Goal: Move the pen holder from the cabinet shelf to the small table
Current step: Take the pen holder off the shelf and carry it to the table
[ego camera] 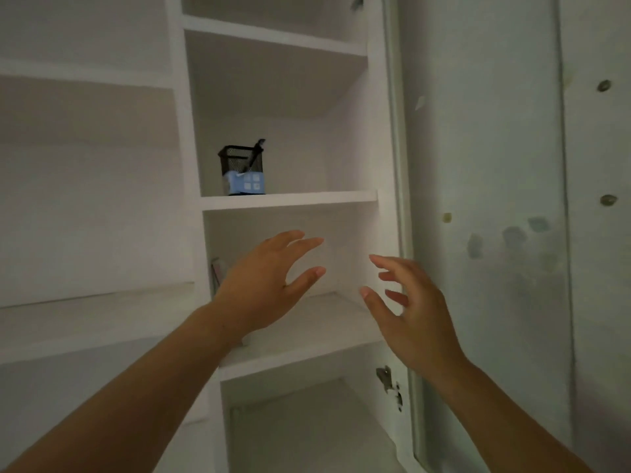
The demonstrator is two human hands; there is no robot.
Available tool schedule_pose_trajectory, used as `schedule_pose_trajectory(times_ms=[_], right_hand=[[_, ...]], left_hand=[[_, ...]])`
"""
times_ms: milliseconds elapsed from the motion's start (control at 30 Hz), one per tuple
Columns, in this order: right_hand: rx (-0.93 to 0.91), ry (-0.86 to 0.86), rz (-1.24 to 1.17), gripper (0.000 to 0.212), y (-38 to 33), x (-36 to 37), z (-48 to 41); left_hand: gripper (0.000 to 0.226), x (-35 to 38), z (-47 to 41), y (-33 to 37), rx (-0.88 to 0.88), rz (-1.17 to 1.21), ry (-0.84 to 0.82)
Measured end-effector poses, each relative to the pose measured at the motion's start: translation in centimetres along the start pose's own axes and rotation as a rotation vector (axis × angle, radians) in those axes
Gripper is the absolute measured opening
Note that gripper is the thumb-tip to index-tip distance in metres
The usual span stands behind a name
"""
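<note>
Pen holder (241,165), black mesh, is sitting on a cabinet shelf (290,200), toward the shelf's left end, close to the front edge. A dark pen (255,154) is leaning inside it, tip poking out past the top right rim. A small blue box (246,183) with pale squares is standing right in front of the holder's lower part, hiding its base; whether the two are touching cannot be told.

Left hand (263,285) is reaching up below that shelf, fingers spread apart, thumb away from the rest, gripping nothing. Right hand (409,312) is raised just beside it to the right, fingers also apart and slightly curled, empty. Both hands are well below the holder, in front of the lower shelf (307,339).

The open cabinet door (478,199) is standing at the right, with a metal hinge (389,382) near the lower right edge of the frame opening. The small table is out of frame.
</note>
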State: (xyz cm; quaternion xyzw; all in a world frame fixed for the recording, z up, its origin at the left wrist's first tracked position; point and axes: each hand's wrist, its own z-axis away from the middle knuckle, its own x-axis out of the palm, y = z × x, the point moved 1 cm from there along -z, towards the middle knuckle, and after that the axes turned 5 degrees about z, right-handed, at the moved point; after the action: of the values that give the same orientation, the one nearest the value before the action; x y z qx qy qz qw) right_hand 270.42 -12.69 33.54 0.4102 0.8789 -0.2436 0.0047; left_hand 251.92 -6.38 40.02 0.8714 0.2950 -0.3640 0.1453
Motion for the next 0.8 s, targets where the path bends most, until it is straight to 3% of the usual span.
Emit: schedule_pose_trajectory(times_ms=[367,800], right_hand=[[-0.152,-0.002,-0.004,0.042,-2.0,9.2,-8.7],[-0.303,-0.061,-0.045,0.042,-2.6,14.4,-17.3]], left_hand=[[0.053,-4.1,-2.8,-8.9,-0.029,-0.159,0.057],[0.054,-7.4,-6.6,-13.3,-0.026,-0.334,0.257]])
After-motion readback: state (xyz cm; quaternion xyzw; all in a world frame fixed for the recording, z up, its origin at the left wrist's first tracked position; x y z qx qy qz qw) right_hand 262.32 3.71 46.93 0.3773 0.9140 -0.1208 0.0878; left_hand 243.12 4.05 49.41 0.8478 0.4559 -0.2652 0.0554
